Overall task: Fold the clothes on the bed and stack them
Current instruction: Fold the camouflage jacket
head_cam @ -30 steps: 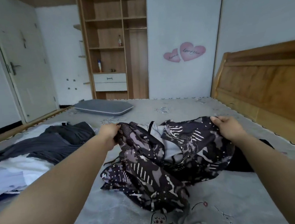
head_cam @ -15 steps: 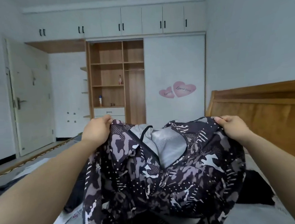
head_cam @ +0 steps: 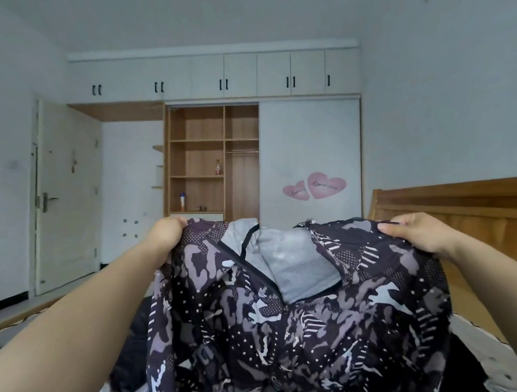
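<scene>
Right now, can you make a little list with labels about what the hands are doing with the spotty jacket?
Garment: dark patterned camouflage jacket with grey mesh lining, held up, hanging
Left hand: grips the jacket's top edge
Right hand: grips the opposite top edge
Zip: open near the collar
Behind: wooden headboard, open wooden wardrobe shelves

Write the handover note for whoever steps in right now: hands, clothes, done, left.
Left hand: grips the patterned jacket at its upper left edge.
Right hand: grips the upper right edge.
The jacket hangs spread between both hands, grey mesh lining showing at the open collar, its lower part bunched toward the bed. Dark clothing lies on the bed behind it, lower left.
Done: jacket picked up and opened out.
Left: lay it flat, fold it, fold the other clothes, stack. No stack in view.
</scene>
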